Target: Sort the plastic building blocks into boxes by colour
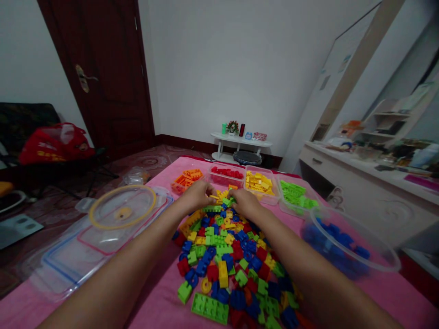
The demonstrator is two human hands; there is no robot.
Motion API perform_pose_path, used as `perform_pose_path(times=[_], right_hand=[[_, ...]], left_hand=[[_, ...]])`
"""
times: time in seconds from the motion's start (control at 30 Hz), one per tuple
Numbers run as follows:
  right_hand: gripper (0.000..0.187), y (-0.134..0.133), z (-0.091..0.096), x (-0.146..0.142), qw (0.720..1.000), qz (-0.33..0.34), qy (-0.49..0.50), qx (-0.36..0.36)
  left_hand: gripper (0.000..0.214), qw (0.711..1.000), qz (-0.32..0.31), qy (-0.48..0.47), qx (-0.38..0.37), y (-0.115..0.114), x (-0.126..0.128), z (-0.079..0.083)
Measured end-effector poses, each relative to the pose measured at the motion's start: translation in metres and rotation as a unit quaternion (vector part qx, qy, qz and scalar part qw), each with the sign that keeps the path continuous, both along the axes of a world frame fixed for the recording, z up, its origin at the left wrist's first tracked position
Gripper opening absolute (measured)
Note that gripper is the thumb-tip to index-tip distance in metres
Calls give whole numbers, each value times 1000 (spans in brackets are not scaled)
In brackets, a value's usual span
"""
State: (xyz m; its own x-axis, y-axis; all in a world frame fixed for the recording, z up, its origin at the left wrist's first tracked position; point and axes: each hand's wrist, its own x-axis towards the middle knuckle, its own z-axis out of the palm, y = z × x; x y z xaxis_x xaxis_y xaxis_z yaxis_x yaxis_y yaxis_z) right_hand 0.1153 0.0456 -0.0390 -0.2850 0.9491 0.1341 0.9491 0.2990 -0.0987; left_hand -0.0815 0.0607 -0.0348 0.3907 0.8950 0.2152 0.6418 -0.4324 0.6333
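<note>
Left hand: fingers of the left hand (200, 195) curled and partly closed at the far edge of the pile; a yellow block lies at the fingertips, but whether it is gripped cannot be told.
Right hand: the right hand (245, 202) reaches in just opposite, fingers bent downward beside a green block (230, 201); a firm hold cannot be told.
Pile: mixed toy blocks (222, 250) in red, blue, green, yellow and orange, spread beneath and between the forearms on a pink cloth (164, 292).
Far row, left to right: orange blocks (187, 179); a clear box (224, 182) of red blocks; a second box (263, 198) of yellow ones; a third box (297, 210) of green ones.
Right side: a round clear tub (373, 267) containing blue blocks.
Left side: a round lid (123, 205) with a yellow rim, resting on rectangular lids (65, 262) edged in blue and red.
Background: a white stand (240, 140) against the wall, a dark red door (103, 73), and a red bag (58, 144) at left.
</note>
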Motion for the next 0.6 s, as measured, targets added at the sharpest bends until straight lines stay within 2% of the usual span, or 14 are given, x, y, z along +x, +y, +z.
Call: perform_pose_path(times=[0.2,0.37,0.47,0.6], right_hand=[[32,2,5,2,998,-58,1,25],[31,4,5,-10,998,-63,-9,0],[32,1,-2,-18,998,-66,-19,-8],[29,-3,-5,-15,996,-86,-17,3]], left_hand=[[19,984,9,172,39,-22,-3,24],[25,953,0,300,41,-38,10,32],[27,946,-8,316,72,-40,16,27],[23,964,-21,251,80,-30,9,20]])
